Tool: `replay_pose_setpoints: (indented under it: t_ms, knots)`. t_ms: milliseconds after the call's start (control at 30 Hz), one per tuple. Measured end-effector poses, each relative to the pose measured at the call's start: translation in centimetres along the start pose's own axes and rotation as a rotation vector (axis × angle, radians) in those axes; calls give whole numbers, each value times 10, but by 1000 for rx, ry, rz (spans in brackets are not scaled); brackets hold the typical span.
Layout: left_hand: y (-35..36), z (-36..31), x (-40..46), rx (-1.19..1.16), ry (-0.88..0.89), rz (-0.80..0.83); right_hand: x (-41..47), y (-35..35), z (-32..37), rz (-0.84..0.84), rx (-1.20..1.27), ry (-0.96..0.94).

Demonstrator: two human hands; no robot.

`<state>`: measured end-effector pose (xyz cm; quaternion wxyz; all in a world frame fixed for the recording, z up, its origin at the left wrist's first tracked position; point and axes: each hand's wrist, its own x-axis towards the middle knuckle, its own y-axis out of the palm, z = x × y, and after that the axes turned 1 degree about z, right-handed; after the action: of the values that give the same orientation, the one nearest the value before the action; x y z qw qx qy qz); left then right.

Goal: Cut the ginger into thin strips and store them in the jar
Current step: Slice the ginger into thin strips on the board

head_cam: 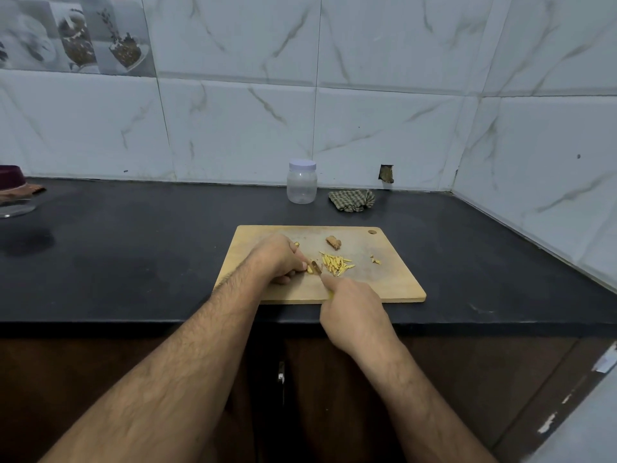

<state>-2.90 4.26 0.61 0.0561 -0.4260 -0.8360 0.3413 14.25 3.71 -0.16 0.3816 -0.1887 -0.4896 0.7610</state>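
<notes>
black stone counter (pixel 133 248) against marble-look wall tiles (pixel 384 128), with a wooden cutting board (pixel 394 282) lying near the front edge. on the board: left hand (pixel 278 259), fingers curled down, pinning a small ginger slice (pixel 310 269) against the wood; right hand (pixel 350 309) wrapped round the yellow handle of a knife (pixel 316 267), blade standing right beside the left fingertips on that slice. just right of the blade, a loose heap of ginger strips (pixel 335 264); behind it an uncut ginger piece (pixel 333 242), and a few scraps (pixel 376 260) well apart to the right. behind the board by the wall, upright clear jar (pixel 301 183), white lid on, beside a crumpled checked cloth (pixel 351 200). far left, a glass bowl (pixel 15 207) at the frame edge.
</notes>
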Motion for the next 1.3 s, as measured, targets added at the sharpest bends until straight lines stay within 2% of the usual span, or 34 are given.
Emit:
replay_pose_setpoints:
  t_ms: [267, 900, 1300]
  knots:
    - [2, -2, 5, -21, -52, -16, 4, 2, 0, 0, 14, -38]
    - [3, 1, 7, -26, -2, -38, -7, 3, 1, 58, -34, -12]
    - [5, 4, 7, -13, 10, -60, 5, 4, 2, 0, 16, -33]
